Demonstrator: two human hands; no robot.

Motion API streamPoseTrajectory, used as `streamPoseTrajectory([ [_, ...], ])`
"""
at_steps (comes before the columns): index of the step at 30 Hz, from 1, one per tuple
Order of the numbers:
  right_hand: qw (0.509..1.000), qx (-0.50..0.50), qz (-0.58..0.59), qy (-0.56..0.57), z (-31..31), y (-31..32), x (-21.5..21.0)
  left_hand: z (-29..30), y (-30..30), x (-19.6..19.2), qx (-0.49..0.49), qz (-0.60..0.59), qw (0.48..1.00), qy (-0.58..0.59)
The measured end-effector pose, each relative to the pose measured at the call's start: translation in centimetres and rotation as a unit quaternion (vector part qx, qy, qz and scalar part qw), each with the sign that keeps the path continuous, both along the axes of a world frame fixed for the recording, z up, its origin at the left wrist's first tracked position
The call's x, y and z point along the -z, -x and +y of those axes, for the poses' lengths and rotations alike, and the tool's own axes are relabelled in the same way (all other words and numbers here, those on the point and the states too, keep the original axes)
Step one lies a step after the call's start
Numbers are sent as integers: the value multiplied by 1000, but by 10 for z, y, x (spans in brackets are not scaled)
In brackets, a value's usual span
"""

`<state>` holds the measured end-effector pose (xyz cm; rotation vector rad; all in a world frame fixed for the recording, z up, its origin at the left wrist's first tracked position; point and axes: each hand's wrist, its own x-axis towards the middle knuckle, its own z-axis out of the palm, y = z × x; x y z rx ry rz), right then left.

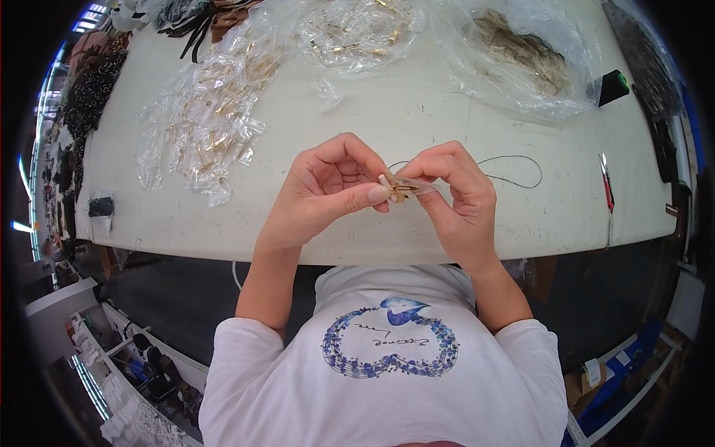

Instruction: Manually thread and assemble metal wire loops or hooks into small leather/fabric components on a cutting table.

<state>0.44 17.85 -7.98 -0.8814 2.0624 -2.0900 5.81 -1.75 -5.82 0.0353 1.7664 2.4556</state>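
Observation:
My left hand point(328, 186) pinches one end of a small gold hair clip point(403, 191) between thumb and forefinger, above the near part of the table. At the clip's other end, the fingers of my right hand point(458, 197) close on a clear, translucent part of it. Whether that part is a plastic sleeve or the clip's own trim, I cannot tell. Behind my right hand a thin dark cord point(525, 158) lies in a loop on the white table point(335, 238); part of the cord is hidden by the hands.
Small clear bags with gold clips point(216, 112) lie heaped at left, more gold pieces in plastic point(357, 33) at the back. A large clear bag point(521, 59) holds brownish material. Red-handled snips point(608, 186) lie at right, a black-and-green spool point(614, 87) beyond.

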Motion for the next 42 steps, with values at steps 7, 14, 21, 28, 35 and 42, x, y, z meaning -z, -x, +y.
streamPoseTrajectory([
  [7, 999, 14, 28, -24, 2, 1, -1, 2, 2, 0, 2, -7, 1000, -10],
  [14, 997, 24, 53, -42, 2, 1, -2, -1, 0, 4, 27, -6, 999, -19],
  [21, 997, 23, 53, -45, -1, 1, -1, -3, 0, 5, 9, 8, 1000, 7],
  [28, 998, 16, 48, -24, -6, -2, -10, -8, -1, 15, 25, -28, 988, -151],
  [35, 980, 42, 193, -31, -12, 1, -32, -5, 0, 37, 113, 10, 889, -444],
  [42, 974, 39, 220, -30, -21, -2, -46, -4, -1, 39, 144, 45, 865, -478],
])
